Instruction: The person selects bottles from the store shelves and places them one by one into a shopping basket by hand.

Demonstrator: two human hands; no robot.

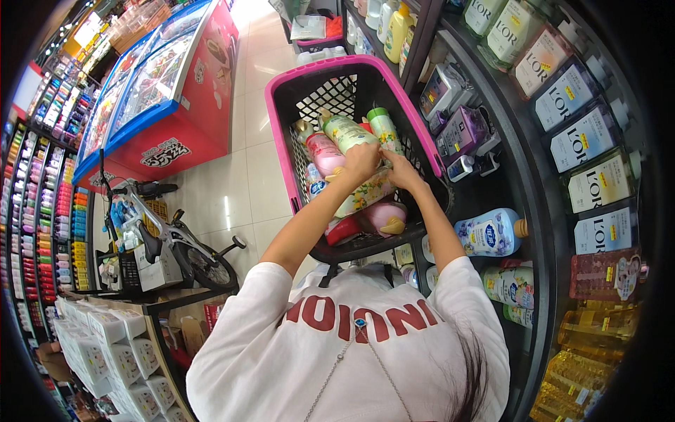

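Note:
Both my hands are inside a black basket with a pink rim (273,133). My left hand (360,163) is closed in a fist at the near end of a pale green bottle (343,133) with yellow flowers; what its fingers grip is hidden. Close beside it, my right hand (401,172) has bent fingers above a flower-printed container (368,194); its fingertips are partly covered. A green-capped bottle (383,129) leans on the far right side. Around them lie a pink bottle (325,154), a blue-and-white one (314,180), another pink bottle (387,217) and a red item (344,230).
On the right, shelves hold pump bottles (590,181) and a blue bottle (489,233) lying near the edge. A red-and-blue chest freezer (176,126) and a bicycle (176,239) stand at left. White tubs (105,344) are stacked at lower left. Tiled floor (249,176) runs between.

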